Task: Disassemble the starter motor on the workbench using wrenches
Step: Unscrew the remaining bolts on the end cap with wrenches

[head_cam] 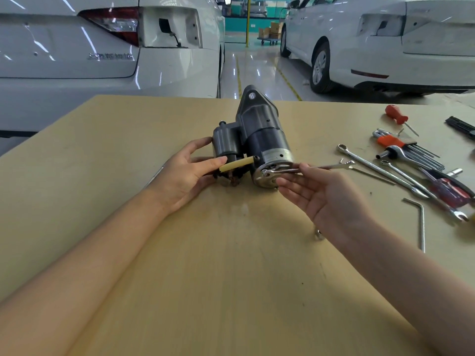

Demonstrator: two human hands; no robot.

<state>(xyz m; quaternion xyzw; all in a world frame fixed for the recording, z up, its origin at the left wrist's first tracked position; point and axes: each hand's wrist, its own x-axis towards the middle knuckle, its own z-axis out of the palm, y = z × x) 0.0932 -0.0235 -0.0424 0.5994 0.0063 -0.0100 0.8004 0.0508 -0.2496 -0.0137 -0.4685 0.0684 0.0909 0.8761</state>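
Note:
A dark grey starter motor (259, 129) lies on the tan workbench (205, 253), its shiny metal end cap (272, 173) facing me. My left hand (185, 176) steadies the solenoid side, fingers straight along it, thumb near a yellowish sleeve (237, 164). A chrome combination wrench (308, 168) sits with its near end on a fastener of the end cap and runs to the right. My right hand (329, 199) is palm up beneath the wrench, the thumb tip touching its shaft and the fingers stretched toward the cap.
To the right lie several wrenches (380, 170), a hex key set in an orange holder (408, 150), a red-handled screwdriver (397, 115), a bent hex key (421, 224) and a dark tool (462, 127). Two white cars stand beyond the bench's far edge.

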